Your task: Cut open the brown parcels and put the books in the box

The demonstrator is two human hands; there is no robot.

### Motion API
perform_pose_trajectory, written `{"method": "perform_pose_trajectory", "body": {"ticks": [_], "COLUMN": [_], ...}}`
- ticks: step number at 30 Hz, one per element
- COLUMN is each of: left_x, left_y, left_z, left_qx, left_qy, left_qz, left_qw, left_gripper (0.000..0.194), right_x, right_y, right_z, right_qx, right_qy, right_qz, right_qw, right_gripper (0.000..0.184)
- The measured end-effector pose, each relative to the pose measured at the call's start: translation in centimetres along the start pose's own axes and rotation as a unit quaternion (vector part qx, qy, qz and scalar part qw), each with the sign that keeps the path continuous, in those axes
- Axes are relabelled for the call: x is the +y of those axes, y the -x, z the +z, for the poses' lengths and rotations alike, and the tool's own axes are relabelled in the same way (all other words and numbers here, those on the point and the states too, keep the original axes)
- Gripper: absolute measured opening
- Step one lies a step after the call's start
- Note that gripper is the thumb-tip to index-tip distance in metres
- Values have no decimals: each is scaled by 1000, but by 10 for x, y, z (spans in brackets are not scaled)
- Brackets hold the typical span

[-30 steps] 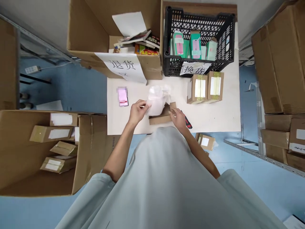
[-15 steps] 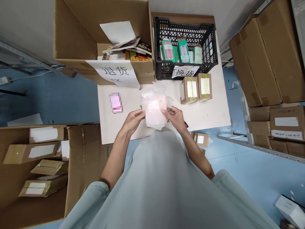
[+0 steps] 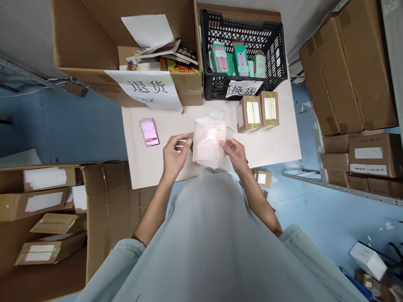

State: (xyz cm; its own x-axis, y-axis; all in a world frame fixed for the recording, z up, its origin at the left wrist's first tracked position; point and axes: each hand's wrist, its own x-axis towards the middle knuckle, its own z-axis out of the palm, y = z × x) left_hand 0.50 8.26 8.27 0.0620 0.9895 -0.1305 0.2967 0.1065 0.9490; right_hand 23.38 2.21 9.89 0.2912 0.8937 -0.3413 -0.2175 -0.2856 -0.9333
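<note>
A pink package in translucent white wrapping [image 3: 209,144], with a barcode label near its top right, is in front of my body at the white table's near edge. Pinched on its right edge is my right hand [image 3: 236,154], thumb on top. My left hand [image 3: 176,154] is at the left side, its thumb and forefinger closed at a brown cardboard edge [image 3: 191,136] that peeks out from under the wrapping. How far that cardboard reaches below the package is hidden. To the left lies a phone [image 3: 149,132] with a pink, blurred screen.
Behind stand a large open carton [image 3: 126,88] holding books and a black plastic crate [image 3: 217,87] with green and pink boxes. Two small taped cartons [image 3: 250,114] sit right of the package. A big carton of parcels [image 3: 107,209] is at lower left; shelved cartons [image 3: 349,71] are right.
My left hand has come off the wrapped package's left edge and moved slightly outward to the cardboard edge. My right hand keeps its hold. The view has shifted slightly.
</note>
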Motion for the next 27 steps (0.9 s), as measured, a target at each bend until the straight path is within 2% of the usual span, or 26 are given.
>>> {"method": "perform_pose_trajectory", "body": {"ticks": [3,6,10,14,18,21,27], "left_x": [17,25,21,20,22,22,14], "left_y": [13,21,24,24,20,15,9], "left_z": [5,14,26,29,27,25,26], "left_qx": [-30,-61,-102,-119,-160,-172,-145], "left_qy": [-86,-136,-106,-4,114,169,200], "left_qz": [86,102,57,8,-55,-84,-146], "left_qw": [992,984,987,993,979,967,958], "left_gripper": [42,60,74,73,70,63,36], "right_x": [-2,-5,-5,3,11,14,12], "right_y": [3,5,6,5,4,5,4], "right_z": [7,15,24,27,25,22,19], "right_qx": [3,4,12,19,-4,-20,-11], "right_qy": [-2,18,25,7,-5,-6,7], "right_qz": [-2,7,-7,15,40,38,32], "right_qw": [1000,1000,1000,1000,999,999,999], "right_gripper": [60,63,63,63,64,62,54]}}
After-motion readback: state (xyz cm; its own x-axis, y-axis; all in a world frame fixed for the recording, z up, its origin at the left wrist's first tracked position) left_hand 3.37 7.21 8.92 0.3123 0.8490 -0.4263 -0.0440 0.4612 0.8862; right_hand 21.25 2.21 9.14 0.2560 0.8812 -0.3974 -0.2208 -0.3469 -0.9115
